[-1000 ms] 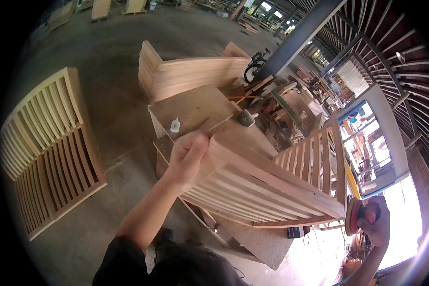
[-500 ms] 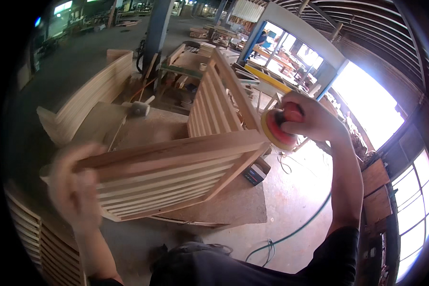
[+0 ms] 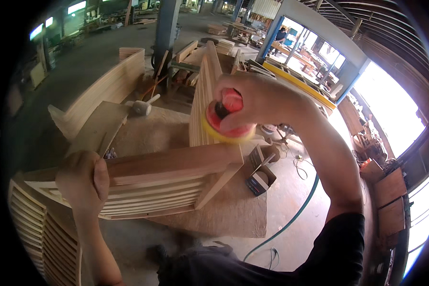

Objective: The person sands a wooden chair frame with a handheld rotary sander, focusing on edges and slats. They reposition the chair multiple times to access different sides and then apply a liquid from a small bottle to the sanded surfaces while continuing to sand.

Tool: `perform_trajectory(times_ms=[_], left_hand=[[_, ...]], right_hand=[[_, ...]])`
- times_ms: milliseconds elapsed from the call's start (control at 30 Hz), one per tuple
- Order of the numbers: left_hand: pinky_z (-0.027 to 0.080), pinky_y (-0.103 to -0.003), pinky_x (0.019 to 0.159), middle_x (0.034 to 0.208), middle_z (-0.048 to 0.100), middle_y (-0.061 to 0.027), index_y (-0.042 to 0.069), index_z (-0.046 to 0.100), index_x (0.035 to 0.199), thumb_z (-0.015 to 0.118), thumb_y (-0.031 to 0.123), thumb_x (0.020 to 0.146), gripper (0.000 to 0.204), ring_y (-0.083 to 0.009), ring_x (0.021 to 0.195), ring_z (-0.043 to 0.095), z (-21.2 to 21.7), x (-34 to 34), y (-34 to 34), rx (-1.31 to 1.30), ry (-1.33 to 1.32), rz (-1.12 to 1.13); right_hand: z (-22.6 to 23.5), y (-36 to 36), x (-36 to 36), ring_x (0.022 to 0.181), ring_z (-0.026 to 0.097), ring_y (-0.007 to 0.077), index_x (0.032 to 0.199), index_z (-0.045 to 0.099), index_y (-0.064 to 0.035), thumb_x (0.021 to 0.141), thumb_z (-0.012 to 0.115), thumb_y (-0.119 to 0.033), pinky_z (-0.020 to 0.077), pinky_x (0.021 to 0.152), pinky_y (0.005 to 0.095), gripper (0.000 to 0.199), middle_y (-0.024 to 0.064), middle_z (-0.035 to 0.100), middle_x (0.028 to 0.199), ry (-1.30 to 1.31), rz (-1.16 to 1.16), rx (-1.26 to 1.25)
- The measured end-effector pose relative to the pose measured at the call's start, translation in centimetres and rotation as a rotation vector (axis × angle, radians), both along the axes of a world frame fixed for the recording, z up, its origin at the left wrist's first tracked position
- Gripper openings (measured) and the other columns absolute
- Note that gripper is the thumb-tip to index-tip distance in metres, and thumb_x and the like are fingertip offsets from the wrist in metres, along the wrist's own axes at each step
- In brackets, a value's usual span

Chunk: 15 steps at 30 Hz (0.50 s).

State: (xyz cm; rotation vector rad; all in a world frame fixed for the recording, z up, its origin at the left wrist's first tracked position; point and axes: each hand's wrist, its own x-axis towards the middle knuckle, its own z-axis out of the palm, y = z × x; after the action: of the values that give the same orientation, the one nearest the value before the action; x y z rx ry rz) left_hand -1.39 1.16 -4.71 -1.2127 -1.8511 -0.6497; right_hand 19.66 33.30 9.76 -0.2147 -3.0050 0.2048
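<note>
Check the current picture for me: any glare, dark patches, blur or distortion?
Head view: the opening at right is blown out white; head view: the floor at upper left is dim; head view: the left hand and sander look slightly soft; head view: fisheye rim is black, bending edges.

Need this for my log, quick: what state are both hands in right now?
Left hand: closed on the slatted wooden frame.
Right hand: closed around the red-and-yellow sander.
</note>
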Motion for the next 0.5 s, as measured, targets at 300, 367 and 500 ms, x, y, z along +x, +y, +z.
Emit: perform_trajectory(times_ms=[300, 367, 500], left_hand=[[0.042, -0.047, 0.058, 0.068, 0.053, -0.0129, 0.008, 0.056, 0.074, 0.038, 0.041, 0.111, 0.053, -0.0352, 0.061, 0.054, -0.9, -0.8, -0.5, -0.009, 0.048, 0.054], [0.042, -0.047, 0.059, 0.067, 0.053, -0.0133, 0.007, 0.056, 0.074, 0.038, 0.04, 0.111, 0.053, -0.0355, 0.061, 0.054, -0.6, -0.5, -0.2, 0.0, 0.039, 0.054], [0.042, -0.047, 0.058, 0.067, 0.053, -0.0138, 0.007, 0.057, 0.073, 0.039, 0.039, 0.11, 0.052, -0.0356, 0.06, 0.054, -0.2, -0.3, 0.3, 0.016, 0.028, 0.037]], right_hand=[[0.7, -1.6, 0.8, 0.108, 0.069, 0.032, 0.116, 0.067, -0.0105, 0.073, 0.091, -0.036, 0.0557, 0.092, 0.0431, 0.056, 0.0145, 0.069, 0.116, -0.101, 0.052, -0.027], [0.4, -1.7, 1.0, 0.108, 0.069, 0.0325, 0.117, 0.067, -0.0107, 0.073, 0.091, -0.036, 0.056, 0.093, 0.0436, 0.056, 0.015, 0.069, 0.117, -0.099, 0.059, -0.012], [0.6, 0.1, 0.5, 0.105, 0.072, 0.0368, 0.119, 0.065, -0.0096, 0.075, 0.09, -0.039, 0.0581, 0.09, 0.0457, 0.059, 0.0172, 0.073, 0.112, -0.052, -0.002, 0.078]])
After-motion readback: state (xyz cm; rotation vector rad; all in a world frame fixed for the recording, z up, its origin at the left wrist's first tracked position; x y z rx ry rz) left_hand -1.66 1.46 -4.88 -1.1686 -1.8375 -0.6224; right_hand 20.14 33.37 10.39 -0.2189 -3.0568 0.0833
